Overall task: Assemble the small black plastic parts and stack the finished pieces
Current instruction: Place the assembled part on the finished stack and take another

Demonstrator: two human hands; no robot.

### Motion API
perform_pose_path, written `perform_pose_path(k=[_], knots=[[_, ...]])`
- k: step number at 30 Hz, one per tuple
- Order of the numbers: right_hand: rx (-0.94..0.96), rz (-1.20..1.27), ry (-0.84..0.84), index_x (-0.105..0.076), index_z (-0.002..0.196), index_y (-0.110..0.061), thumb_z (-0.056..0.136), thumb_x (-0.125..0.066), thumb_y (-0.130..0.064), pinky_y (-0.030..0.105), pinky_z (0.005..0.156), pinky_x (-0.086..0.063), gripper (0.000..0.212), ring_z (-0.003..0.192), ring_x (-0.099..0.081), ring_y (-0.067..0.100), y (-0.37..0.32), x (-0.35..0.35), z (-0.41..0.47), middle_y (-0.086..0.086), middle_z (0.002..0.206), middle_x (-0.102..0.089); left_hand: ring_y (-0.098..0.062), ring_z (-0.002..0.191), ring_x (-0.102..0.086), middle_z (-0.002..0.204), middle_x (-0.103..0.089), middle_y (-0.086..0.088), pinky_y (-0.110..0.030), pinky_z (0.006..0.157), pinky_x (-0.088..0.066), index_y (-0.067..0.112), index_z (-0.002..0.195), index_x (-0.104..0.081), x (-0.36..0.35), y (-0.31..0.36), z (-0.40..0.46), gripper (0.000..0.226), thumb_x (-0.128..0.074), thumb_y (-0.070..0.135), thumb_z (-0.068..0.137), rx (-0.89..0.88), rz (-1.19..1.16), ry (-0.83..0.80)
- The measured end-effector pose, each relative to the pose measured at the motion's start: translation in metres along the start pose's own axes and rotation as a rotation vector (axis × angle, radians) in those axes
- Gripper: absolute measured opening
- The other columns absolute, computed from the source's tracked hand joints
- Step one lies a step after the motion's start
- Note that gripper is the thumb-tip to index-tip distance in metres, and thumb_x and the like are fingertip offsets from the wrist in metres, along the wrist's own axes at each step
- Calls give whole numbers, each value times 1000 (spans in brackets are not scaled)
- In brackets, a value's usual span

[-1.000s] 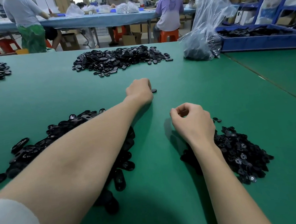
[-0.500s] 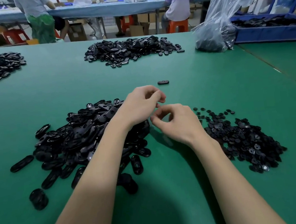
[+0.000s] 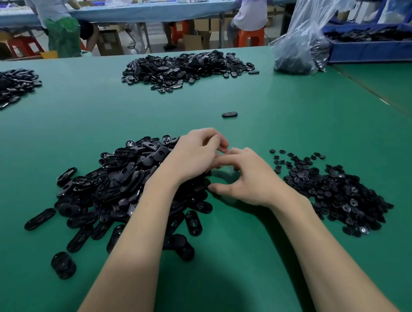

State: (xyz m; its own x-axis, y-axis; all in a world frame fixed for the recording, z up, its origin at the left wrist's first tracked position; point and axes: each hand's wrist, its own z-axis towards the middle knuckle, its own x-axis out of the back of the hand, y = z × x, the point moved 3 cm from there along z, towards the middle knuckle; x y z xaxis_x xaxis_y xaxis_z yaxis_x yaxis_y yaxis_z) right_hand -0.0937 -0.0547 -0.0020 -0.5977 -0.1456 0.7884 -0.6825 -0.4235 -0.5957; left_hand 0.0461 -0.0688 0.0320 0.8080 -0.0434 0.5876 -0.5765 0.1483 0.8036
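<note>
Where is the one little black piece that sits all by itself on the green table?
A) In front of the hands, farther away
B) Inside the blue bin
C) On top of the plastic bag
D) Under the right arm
A: the lone black piece lies flat on the green table, beyond the left hand and right hand, apart from every pile.
</note>
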Motion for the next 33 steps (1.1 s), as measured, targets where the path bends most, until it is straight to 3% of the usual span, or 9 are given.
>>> perform_pose_path(k=[7, 11, 13, 14, 18, 21, 26, 30, 33], knots=[[12, 6, -44, -67, 83, -44, 77, -84, -43, 36, 97, -44, 18, 112, -45, 13, -4, -1, 1, -20, 125, -59, -4, 83, -70, 94, -73, 12, -22, 80, -52, 20, 94, -70, 0, 4, 0, 28, -44, 19, 104, -31, 41, 22], [-29, 63, -2, -66, 77, -38, 78, -85, -36, 22, 75, -40, 19, 84, -46, 8, 3, 10, -1, -25, 84, -56, -6, 86, -70, 94, -74, 10, -26, 82, -52, 21, 93, -70, -1, 6, -1, 27, -45, 20, 103, -22, 46, 1], [-60, 145, 58, -68, 77, -35, 79, -85, -31, 11, 61, -38, 18, 66, -49, 6, 8, 20, -2, -23, 78, -63, -5, 89, -68, 90, -74, 12, -25, 82, -51, 28, 92, -71, -2, 8, -1, 24, -49, 25, 101, -29, 99, 8], [-80, 202, 97, -68, 78, -34, 80, -84, -30, 12, 58, -38, 17, 61, -48, 5, 12, 27, -2, -21, 77, -67, -6, 90, -68, 89, -74, 12, -26, 81, -51, 30, 91, -71, -2, 8, -1, 23, -50, 28, 99, -26, 110, 1], [-176, 418, 186, -73, 91, -24, 86, -82, -29, 27, 68, -44, 11, 65, -57, 7, 27, 47, -3, -4, 80, -77, -23, 91, -74, 90, -77, -5, -41, 94, -57, 23, 98, -74, -12, 7, -1, 17, -57, 21, 100, 29, -158, -115], [-208, 456, 204, -75, 93, -23, 87, -81, -30, 30, 68, -42, 11, 70, -57, 12, 32, 53, -6, 7, 85, -78, -30, 90, -75, 88, -77, -12, -43, 96, -57, 17, 103, -75, -20, 10, 1, 17, -61, 9, 97, 18, -280, -66], [-306, 314, 167, -76, 92, -29, 89, -77, -37, 20, 60, -45, 9, 64, -57, 6, 42, 61, -9, -7, 81, -78, -27, 86, -76, 85, -78, -10, -41, 93, -58, 16, 96, -76, -28, 10, 1, 18, -68, 2, 89, 86, -371, 51], [-450, -108, 62, -75, 83, -38, 87, -73, -38, 30, 84, -53, 4, 90, -66, 9, 55, 82, -16, -24, 84, -71, -21, 82, -76, 80, -78, -5, -39, 91, -59, 19, 90, -76, -27, 9, 1, 19, -67, 3, 88, 127, -371, 123], [-513, -143, -21, -76, 79, -39, 82, -79, -35, 32, 87, -54, 6, 92, -66, 6, 59, 89, -22, -25, 81, -71, -16, 80, -76, 80, -78, -2, -38, 92, -59, 20, 91, -76, -26, 8, 0, 18, -67, 5, 88, 147, -370, 126]])
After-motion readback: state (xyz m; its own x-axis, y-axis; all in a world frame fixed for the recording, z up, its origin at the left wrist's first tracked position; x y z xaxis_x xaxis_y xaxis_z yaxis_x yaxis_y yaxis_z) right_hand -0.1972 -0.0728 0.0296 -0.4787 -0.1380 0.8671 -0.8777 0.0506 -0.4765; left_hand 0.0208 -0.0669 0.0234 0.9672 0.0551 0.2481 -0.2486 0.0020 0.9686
